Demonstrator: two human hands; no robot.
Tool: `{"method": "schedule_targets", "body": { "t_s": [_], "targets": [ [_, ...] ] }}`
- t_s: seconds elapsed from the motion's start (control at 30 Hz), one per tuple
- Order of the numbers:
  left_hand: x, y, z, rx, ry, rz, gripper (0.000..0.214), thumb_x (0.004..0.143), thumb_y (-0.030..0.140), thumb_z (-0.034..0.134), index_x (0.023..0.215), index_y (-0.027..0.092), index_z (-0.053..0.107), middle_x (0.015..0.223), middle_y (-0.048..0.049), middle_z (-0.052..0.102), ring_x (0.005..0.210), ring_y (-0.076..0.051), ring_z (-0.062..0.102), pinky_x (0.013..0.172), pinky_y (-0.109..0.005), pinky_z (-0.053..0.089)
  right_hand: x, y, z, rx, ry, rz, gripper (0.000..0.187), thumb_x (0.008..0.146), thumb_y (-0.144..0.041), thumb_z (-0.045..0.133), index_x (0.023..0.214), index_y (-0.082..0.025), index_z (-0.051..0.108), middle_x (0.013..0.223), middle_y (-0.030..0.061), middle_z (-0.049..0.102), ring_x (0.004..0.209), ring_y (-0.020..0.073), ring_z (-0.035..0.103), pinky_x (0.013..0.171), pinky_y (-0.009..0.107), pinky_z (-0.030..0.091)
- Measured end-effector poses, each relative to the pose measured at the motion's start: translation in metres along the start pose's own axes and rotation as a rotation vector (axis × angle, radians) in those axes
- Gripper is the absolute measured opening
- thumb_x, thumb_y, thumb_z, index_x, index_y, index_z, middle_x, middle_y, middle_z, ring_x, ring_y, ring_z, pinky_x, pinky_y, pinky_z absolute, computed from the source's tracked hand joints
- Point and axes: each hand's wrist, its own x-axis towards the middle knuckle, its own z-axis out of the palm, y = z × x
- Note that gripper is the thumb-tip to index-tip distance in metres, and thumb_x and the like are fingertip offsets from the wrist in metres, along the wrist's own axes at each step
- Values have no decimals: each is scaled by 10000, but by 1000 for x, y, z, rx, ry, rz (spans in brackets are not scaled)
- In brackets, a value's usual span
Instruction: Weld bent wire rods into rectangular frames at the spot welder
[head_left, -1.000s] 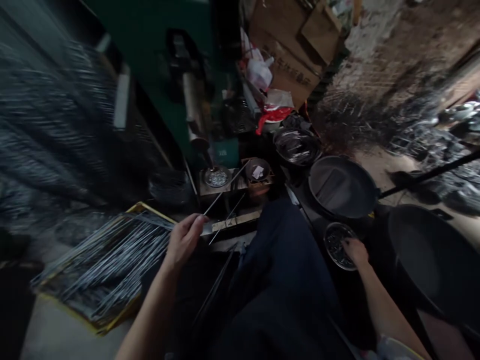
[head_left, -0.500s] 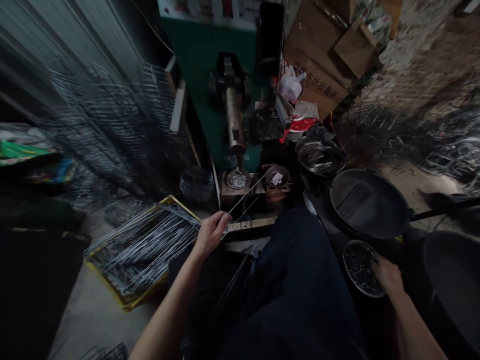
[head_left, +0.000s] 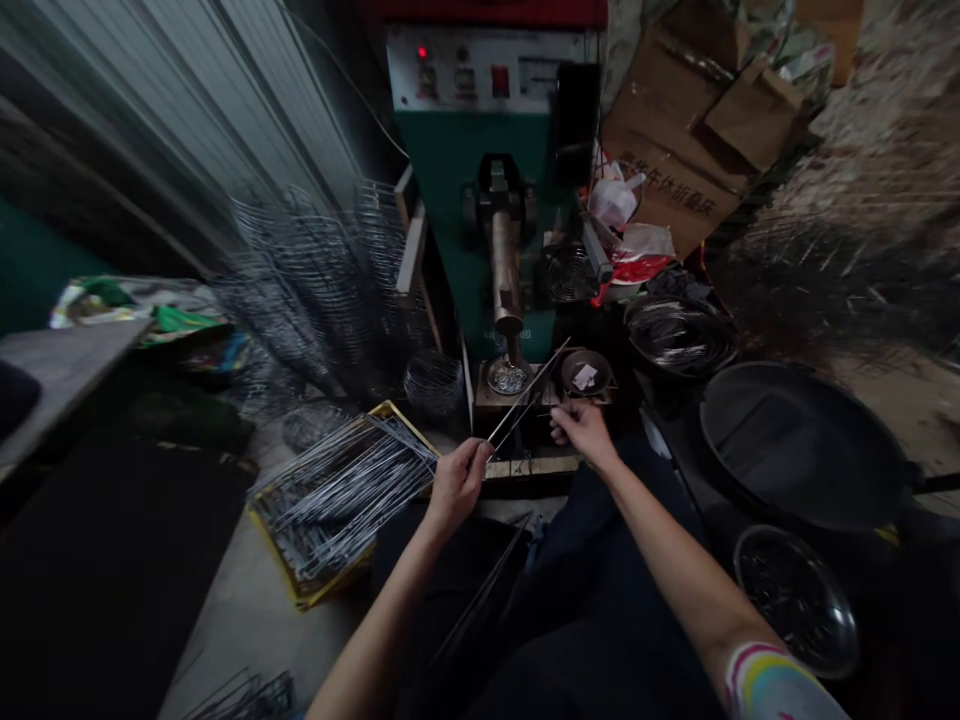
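My left hand (head_left: 459,487) is closed around thin metal rods (head_left: 525,393), which slant up and away toward the machine's front. Beside them, my right hand (head_left: 589,432) is pinched, with what looks like a short thin metal piece (head_left: 544,414) at its fingertips; it is too small to make out fully. Just beyond both hands, a metal arm (head_left: 508,270) juts from the green machine (head_left: 439,180) above a small dish of shiny bits (head_left: 510,378). A round metal bowl (head_left: 844,640) of small dark pieces lies by my right forearm.
A yellow crate (head_left: 300,602) full of metal rods stands at the left, with stacked wire racks (head_left: 300,270) behind it. Large black pans (head_left: 802,440) are on the right. A small bowl with white scraps (head_left: 587,372) sits beside the dish. Cardboard (head_left: 667,130) leans behind.
My right hand has left the bowl of small pieces and come to the middle, beside the rods. My left hand still holds the rods. The view has shifted, showing more of the machine's top.
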Motion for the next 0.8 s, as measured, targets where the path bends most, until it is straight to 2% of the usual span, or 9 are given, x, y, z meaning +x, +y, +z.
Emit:
{"method": "schedule_targets", "body": {
  "t_s": [0.1,0.2,0.33,0.8],
  "targets": [
    [-2,-1,-1,-16,32,-11,303,948,368,418,855,183,638,719,-23,655,647,-158,596,625,-244,432,10,8,40,135,4,67,378,630,-499,754,720,-164,605,581,-27,603,434,77,537,360,168,439],
    [-3,-6,-1,-30,49,-14,294,951,360,423,857,183,638,717,-24,655,659,-163,605,638,-248,437,15,7,56,204,3,57,343,676,-486,721,746,-174,600,605,-42,587,447,55,513,361,140,423],
    [-3,-12,1,-58,59,-21,292,957,353,422,865,180,639,713,-24,647,652,-159,604,636,-246,438,17,2,64,317,-4,64,301,664,-423,748,714,-172,590,589,-51,562,441,44,487,357,128,406],
    [2,-20,6,-119,108,-27,287,966,341,415,888,179,639,715,-25,649,636,-153,591,627,-245,425,27,-4,74,383,13,41,311,630,-404,786,706,-164,602,580,-52,559,444,40,466,366,131,401]
  ]
}}
